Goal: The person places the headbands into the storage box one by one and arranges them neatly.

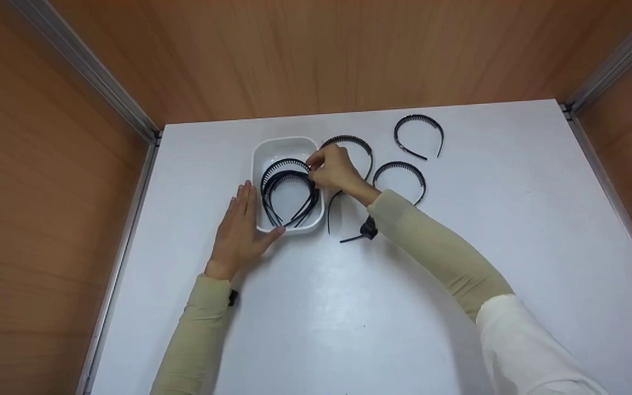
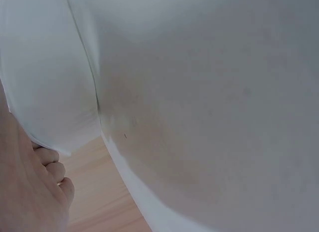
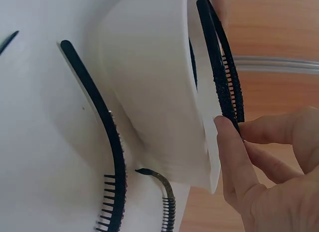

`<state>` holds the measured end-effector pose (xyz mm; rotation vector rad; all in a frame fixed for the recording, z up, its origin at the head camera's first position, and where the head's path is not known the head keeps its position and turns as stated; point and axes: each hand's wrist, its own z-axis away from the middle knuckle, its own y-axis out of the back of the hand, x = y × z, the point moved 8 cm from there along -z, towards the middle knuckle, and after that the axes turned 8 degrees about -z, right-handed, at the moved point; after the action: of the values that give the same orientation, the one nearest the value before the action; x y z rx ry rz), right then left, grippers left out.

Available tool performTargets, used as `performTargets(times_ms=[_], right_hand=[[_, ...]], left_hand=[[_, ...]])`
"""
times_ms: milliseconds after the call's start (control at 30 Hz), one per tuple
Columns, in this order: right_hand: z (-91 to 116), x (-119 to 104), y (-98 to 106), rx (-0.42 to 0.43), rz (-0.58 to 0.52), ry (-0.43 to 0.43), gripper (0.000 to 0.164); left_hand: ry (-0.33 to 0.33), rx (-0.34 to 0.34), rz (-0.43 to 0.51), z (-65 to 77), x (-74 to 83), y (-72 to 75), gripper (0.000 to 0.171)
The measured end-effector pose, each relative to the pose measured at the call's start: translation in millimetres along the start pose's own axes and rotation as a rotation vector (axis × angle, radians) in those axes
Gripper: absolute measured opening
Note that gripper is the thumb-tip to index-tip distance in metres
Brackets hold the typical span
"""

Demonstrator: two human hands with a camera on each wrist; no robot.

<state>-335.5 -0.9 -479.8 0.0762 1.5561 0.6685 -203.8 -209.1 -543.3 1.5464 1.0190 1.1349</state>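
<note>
A white plastic tray (image 1: 280, 141) with rounded corners stands at the middle left of the table, holding several black toothed headbands (image 1: 267, 200). At the tray's right rim, my right hand (image 1: 333, 170) pinches a black headband (image 3: 217, 67) between thumb and fingers; in the right wrist view it stands on edge over the rim. My left hand (image 1: 235, 233) lies along the tray's left side, fingers straight against the wall and thumb at the front corner. In the left wrist view, that hand (image 2: 30, 187) shows only at the edge, beside the tray's outer wall (image 2: 45, 67).
Several more black headbands lie right of the tray: one at the back right (image 1: 417, 117), another (image 1: 401, 164) nearer, one partly behind my right hand (image 1: 351, 139). Some ends pass under my right forearm. Wooden panels (image 1: 338, 55) border the white table (image 1: 316, 329).
</note>
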Motion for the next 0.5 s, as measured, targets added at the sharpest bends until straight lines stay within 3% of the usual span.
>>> performTargets(times_ms=[200,500], right_hand=[[-3,-2,-8,-0.024,0.009,0.034,0.030],[-3,4,-17,-0.040,-0.028,-0.008,0.032]], left_hand=[[0.005,-0.003,0.004,-1.7,-1.0,-0.4,0.118],[0.015,0.002,0.012,-1.1,-0.8,-0.7,0.120]])
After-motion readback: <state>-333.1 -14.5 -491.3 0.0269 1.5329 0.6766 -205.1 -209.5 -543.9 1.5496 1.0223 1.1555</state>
